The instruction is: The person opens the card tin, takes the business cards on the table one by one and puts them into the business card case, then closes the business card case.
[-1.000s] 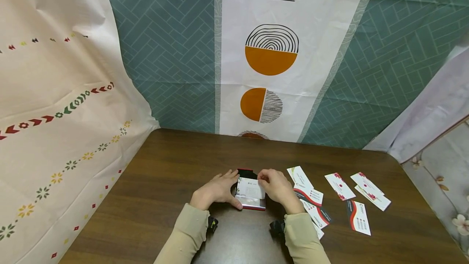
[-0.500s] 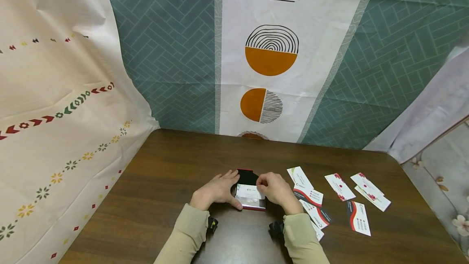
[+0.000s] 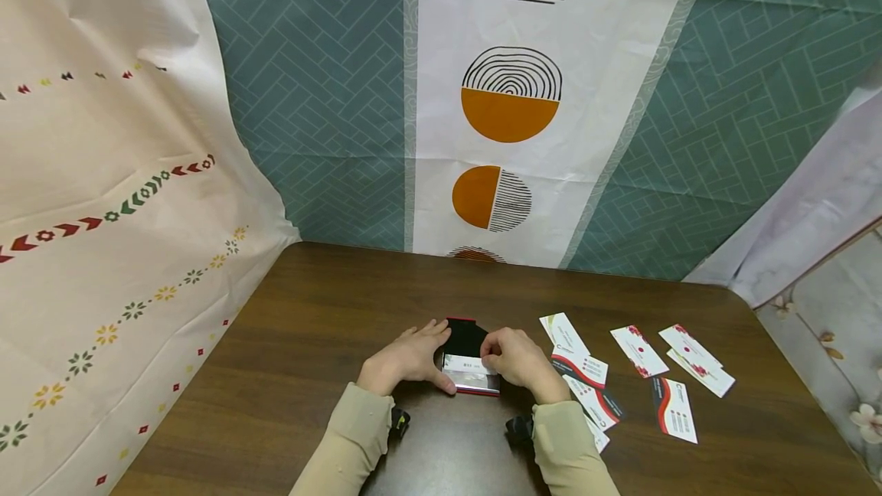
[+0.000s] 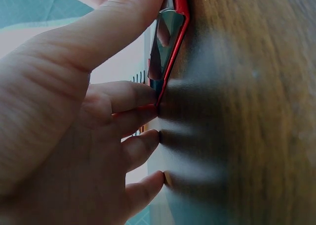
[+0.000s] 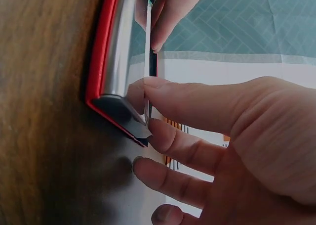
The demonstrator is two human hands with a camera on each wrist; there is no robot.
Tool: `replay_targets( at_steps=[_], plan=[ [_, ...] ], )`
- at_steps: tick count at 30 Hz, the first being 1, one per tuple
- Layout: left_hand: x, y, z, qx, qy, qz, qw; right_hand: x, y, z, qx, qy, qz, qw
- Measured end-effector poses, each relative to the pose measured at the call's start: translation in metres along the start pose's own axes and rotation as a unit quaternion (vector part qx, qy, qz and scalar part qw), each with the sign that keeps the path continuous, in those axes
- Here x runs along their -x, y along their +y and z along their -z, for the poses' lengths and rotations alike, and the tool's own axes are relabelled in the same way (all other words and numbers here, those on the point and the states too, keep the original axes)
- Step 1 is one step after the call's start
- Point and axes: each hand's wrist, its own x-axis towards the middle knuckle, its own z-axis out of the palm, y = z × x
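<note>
A business card case (image 3: 475, 383) with a red shell, a silver metal pocket and a black flap (image 3: 463, 337) lies open on the table in front of me. My left hand (image 3: 405, 354) holds it at the left side, thumb on the near corner and fingers spread along the far part. With thumb and index finger, my right hand (image 3: 517, 358) pinches the right edge of a white business card (image 3: 462, 363). The card's lower part sits behind the metal pocket. In the right wrist view the card (image 5: 147, 47) stands edge-on beside the silver pocket (image 5: 123, 42).
Right of my right hand lie several overlapping business cards (image 3: 581, 367). Farther right are a red-flowered card (image 3: 639, 350), two overlapping cards (image 3: 699, 358) and a black-and-red one (image 3: 675, 409). Patterned cloths (image 3: 331, 136) hang behind the brown table (image 3: 276, 404).
My right hand has moved toward me, sliding the card down into the case's pocket, and more of the black flap shows. The left hand has stayed in place.
</note>
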Motion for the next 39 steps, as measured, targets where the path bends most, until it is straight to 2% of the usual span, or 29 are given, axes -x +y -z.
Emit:
replay_targets(
  at_steps=[12,18,24,32,39],
  plan=[
    [0.001,0.001,0.002,0.002,-0.002,0.001,1.0000,0.002,-0.004,0.003,0.018,-0.026,0.021,0.9993],
    [0.002,0.002,0.002,0.006,-0.002,0.001,1.0000,0.004,0.000,0.012,0.001,-0.014,0.001,0.9999],
    [0.001,0.002,0.001,0.009,0.002,0.001,1.0000,0.013,0.019,0.034,-0.007,0.009,-0.023,0.9997],
    [0.003,0.003,0.000,0.009,0.001,-0.001,1.0000,0.036,0.058,0.068,-0.015,0.016,-0.091,0.9956],
    [0.003,0.004,0.000,0.016,0.001,0.001,0.9999,0.050,0.087,0.083,-0.010,0.028,-0.126,0.9916]
  ],
)
